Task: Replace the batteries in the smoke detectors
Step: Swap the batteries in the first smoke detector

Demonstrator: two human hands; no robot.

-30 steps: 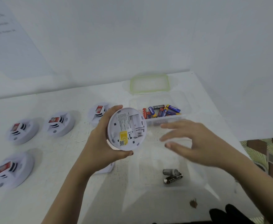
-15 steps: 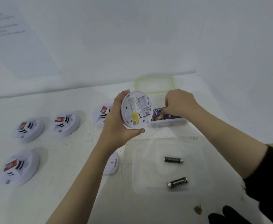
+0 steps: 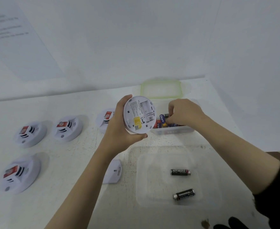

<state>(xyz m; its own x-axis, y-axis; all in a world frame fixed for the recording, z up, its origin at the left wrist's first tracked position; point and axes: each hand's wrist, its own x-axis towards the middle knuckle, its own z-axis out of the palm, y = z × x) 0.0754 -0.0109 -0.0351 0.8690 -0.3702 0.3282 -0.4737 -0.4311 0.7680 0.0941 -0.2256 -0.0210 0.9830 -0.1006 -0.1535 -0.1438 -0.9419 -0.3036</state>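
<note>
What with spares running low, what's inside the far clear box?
Blue and red batteries lie in the box; the right hand, pinching one, and the held detector cover the rest.

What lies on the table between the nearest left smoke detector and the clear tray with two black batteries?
The head view shows a white cover plate lying flat there, close to the tray, partly hidden by the left forearm.

White smoke detector (image 3: pixel 140 115) tilted, bay empty, near batteries (image 3: pixel 162 120).

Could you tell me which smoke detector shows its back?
The smoke detector gripped in the left hand; the four others lie face up on the table.
</note>
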